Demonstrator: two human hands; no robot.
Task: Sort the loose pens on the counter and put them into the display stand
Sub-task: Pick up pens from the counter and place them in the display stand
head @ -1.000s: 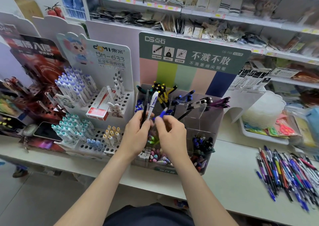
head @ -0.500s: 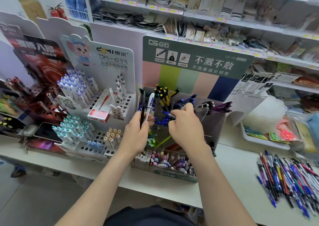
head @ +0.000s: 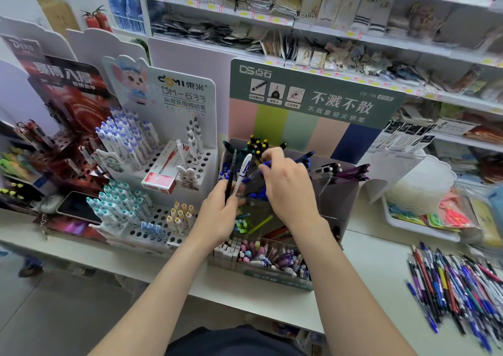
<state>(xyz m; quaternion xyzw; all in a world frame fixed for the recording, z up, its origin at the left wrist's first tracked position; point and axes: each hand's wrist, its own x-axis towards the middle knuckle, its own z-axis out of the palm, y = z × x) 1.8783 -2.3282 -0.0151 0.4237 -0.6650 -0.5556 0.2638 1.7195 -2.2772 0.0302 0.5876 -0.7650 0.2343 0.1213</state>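
Note:
The clear display stand [head: 343, 200] with a green header card sits mid-counter, its compartments filled with blue, yellow-capped and dark pens. My left hand [head: 217, 214] grips two upright pens, a white-and-blue pen [head: 243, 173] and a thin dark pen [head: 230, 176], at the stand's left side. My right hand [head: 288, 189] reaches into an upper compartment and pinches a blue pen [head: 254, 176] among the other blue ones. A heap of loose pens [head: 454, 285] lies on the counter at the right.
A white DOMI pen stand [head: 163, 165] with a red box stands left of the display stand, with a red display further left. A white tray [head: 416, 225] of plastic items sits behind the loose pens. Stocked shelves fill the back.
My right hand moved from beside my left hand up into the stand's upper compartment, carrying a blue pen there. My left hand stayed in place with its two pens.

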